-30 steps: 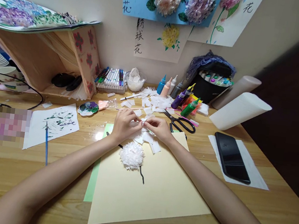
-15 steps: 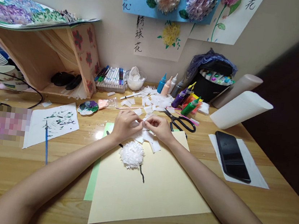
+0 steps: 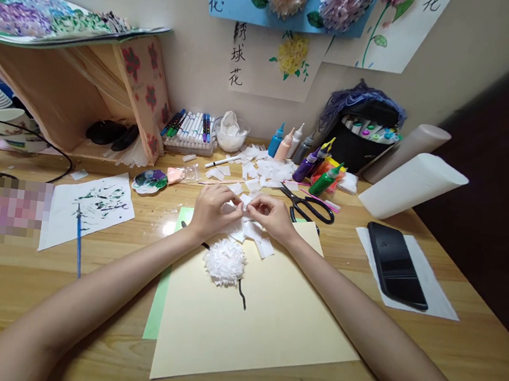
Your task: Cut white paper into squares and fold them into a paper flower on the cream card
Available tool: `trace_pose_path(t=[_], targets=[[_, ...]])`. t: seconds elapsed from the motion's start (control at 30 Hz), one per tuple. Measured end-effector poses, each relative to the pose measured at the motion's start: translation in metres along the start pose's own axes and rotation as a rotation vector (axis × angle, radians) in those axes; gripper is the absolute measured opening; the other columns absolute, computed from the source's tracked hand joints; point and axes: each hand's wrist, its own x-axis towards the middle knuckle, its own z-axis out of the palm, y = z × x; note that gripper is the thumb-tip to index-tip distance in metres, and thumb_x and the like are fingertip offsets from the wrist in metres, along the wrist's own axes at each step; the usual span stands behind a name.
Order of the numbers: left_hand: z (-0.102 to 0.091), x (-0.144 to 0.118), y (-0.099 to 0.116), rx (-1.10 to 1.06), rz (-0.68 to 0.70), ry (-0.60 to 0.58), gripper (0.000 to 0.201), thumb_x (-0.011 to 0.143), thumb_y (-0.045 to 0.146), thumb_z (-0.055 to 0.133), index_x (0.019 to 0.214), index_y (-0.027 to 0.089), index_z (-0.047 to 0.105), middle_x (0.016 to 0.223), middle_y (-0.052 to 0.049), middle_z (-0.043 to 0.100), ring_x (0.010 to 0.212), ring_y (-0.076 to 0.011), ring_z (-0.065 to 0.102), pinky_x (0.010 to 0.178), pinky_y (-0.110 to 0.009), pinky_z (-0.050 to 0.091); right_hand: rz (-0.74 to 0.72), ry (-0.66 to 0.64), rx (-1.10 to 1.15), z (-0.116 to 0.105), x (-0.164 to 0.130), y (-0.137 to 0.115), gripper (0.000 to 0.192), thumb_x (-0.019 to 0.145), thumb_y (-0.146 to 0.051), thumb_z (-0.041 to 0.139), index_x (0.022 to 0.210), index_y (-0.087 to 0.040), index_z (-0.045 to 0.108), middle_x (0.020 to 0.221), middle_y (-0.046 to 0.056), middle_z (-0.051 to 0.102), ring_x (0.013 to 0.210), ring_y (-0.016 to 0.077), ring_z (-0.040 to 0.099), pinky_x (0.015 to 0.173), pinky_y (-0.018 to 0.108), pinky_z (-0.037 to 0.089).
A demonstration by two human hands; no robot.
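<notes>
My left hand point(image 3: 215, 212) is closed in a pinch over the top of the cream paper sheet point(image 3: 256, 327). Facing it, my right hand point(image 3: 274, 219) pinches too, fingertips almost meeting the left ones. Between them is a small piece of white tissue paper point(image 3: 245, 202), partly hidden by the fingers. Loose tissue paper pieces point(image 3: 252, 231) lie under and just below the hands. Nearer me, a fluffy white paper flower point(image 3: 225, 263) sits on the cream sheet, with a black painted line point(image 3: 242, 295) running from it. A green sheet point(image 3: 156, 311) shows underneath.
Black-handled scissors point(image 3: 310, 207) lie right of my hands. Beyond are more tissue pieces point(image 3: 276, 168), paint bottles point(image 3: 306, 167) and a bowl point(image 3: 231, 141). A paintbrush point(image 3: 78, 240) rests on painted paper point(image 3: 114, 223) at left; a phone point(image 3: 396, 266) lies at right.
My fingertips have parted slightly, and more white paper shows between them. The flower and the sheets stay in place; the view has shifted a little.
</notes>
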Motion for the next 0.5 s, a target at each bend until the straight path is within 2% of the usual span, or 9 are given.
trace_pose_path(t=[0.13,0.5], targets=[[0.0013,-0.0006,-0.0007,-0.023,0.027,-0.013,0.01,0.077,0.028,0.058,0.071,0.022,0.062,0.073,0.002,0.065,0.078,-0.016,0.056,0.078,-0.032,0.036,-0.031,-0.002,-0.039,-0.0001,-0.0002,-0.0034,0.012,0.074,-0.024,0.06,0.066,-0.015,0.063,0.063,0.001,0.056,0.056,0.0106,0.042,0.052,0.024,0.032],[0.0035,-0.0016,-0.0027,-0.024,0.021,0.016,0.01,0.076,0.026,0.058,0.067,0.02,0.059,0.07,0.002,0.064,0.076,-0.0153,0.056,0.077,-0.031,0.037,-0.057,-0.007,-0.062,0.0,-0.0007,-0.0026,0.013,0.075,-0.026,0.061,0.067,-0.016,0.063,0.064,0.001,0.056,0.058,0.011,0.042,0.053,0.025,0.033]])
